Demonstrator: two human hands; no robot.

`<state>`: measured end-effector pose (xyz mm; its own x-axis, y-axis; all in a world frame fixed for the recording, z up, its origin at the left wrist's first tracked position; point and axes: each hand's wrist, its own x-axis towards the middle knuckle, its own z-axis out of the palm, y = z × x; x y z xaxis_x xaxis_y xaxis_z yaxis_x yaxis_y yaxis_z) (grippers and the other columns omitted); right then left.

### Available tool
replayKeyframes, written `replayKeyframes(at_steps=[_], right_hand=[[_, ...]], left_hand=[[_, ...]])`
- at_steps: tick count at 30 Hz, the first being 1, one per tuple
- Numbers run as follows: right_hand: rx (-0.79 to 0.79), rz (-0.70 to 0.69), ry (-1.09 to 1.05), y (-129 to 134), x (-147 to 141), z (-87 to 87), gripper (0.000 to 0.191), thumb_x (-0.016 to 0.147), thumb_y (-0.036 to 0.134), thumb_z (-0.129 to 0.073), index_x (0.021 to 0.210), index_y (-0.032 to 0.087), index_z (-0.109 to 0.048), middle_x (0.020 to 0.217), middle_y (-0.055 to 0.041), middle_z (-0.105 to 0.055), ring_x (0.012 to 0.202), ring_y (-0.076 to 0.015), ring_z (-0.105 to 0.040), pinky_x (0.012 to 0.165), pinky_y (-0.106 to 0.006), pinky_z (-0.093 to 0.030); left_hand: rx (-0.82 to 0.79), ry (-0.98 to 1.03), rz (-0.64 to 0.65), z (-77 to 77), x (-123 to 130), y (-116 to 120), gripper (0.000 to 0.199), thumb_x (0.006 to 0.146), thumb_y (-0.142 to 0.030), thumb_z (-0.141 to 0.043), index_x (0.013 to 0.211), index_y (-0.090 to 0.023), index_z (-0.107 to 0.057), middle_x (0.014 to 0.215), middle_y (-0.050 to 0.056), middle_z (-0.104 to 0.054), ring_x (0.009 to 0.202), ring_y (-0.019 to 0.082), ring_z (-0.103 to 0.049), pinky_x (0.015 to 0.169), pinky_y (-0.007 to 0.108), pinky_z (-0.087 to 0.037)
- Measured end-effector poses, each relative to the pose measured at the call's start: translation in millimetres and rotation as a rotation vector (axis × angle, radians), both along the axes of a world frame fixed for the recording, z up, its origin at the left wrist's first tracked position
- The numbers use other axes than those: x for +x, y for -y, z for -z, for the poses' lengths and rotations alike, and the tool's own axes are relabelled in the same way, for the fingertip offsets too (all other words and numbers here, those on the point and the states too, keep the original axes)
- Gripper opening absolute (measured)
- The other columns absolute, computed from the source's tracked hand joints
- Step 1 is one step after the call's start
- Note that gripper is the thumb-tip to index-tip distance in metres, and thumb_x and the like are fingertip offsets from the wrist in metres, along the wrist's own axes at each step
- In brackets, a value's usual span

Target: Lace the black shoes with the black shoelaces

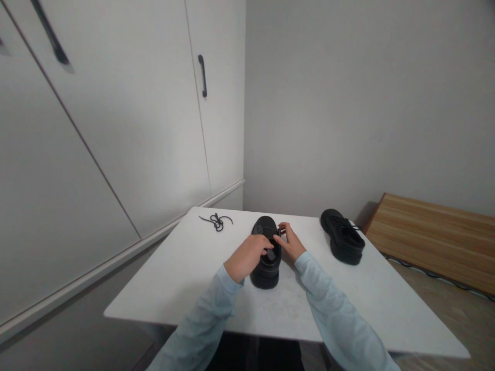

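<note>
A black shoe [265, 279] stands on the white table [185, 268], its toe pointing away from me. My left hand [251, 254] lies over the shoe's left side and opening, its fingers bent together at the tongue. What those fingers hold is too small to make out. At the right edge of the shoe is my right hand [290, 243], fingers curled and thumb close to them, near the eyelets. A thin dark piece shows by its fingertips, too small to name surely. The shoe's middle is partly hidden by both hands.
A bundled black lace [217, 222] lies at the table's back left. Another black shoe [344, 239], with laces, rests at the back right. White cabinets [135, 103] with dark handles stand to the left, and a wooden board [433, 237] is beyond the table's right edge.
</note>
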<state>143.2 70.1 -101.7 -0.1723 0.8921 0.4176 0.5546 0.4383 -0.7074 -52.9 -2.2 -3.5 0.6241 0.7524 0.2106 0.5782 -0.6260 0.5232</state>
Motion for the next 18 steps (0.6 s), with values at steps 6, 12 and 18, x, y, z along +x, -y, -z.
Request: replayKeyframes(at_steps=[6,12,18], right_hand=[[-0.011,0.001,-0.005,2.3,-0.6,-1.7,0.040,0.077,0.042,-0.054,0.109,0.021,-0.040,0.102,-0.0076,-0.054,0.088,-0.0201,-0.054,0.082,-0.039,-0.045],[-0.015,-0.008,-0.001,2.2,-0.9,-1.6,0.041,0.078,0.044,-0.053,0.109,0.020,-0.039,0.102,-0.0078,-0.054,0.089,-0.0199,-0.054,0.084,-0.039,-0.045],[-0.023,0.004,-0.005,1.7,-1.2,-1.8,0.040,0.077,0.044,-0.053,0.108,0.021,-0.040,0.101,-0.0072,-0.055,0.087,-0.0201,-0.055,0.081,-0.039,-0.046]], left_hand=[[0.021,-0.063,-0.066,-1.9,-2.1,0.0,0.026,0.080,-0.008,-0.051,0.098,-0.016,-0.068,0.104,0.008,-0.068,0.096,0.016,-0.061,0.091,0.028,-0.043],[0.109,-0.171,-0.169,5.6,-3.0,4.3,0.020,0.084,-0.018,-0.050,0.091,-0.019,-0.068,0.096,0.005,-0.069,0.090,0.017,-0.062,0.085,0.026,-0.044],[0.137,-0.104,-0.176,7.5,-6.4,10.2,0.021,0.088,-0.020,-0.043,0.087,-0.017,-0.064,0.091,0.004,-0.066,0.086,0.015,-0.061,0.078,0.024,-0.044]])
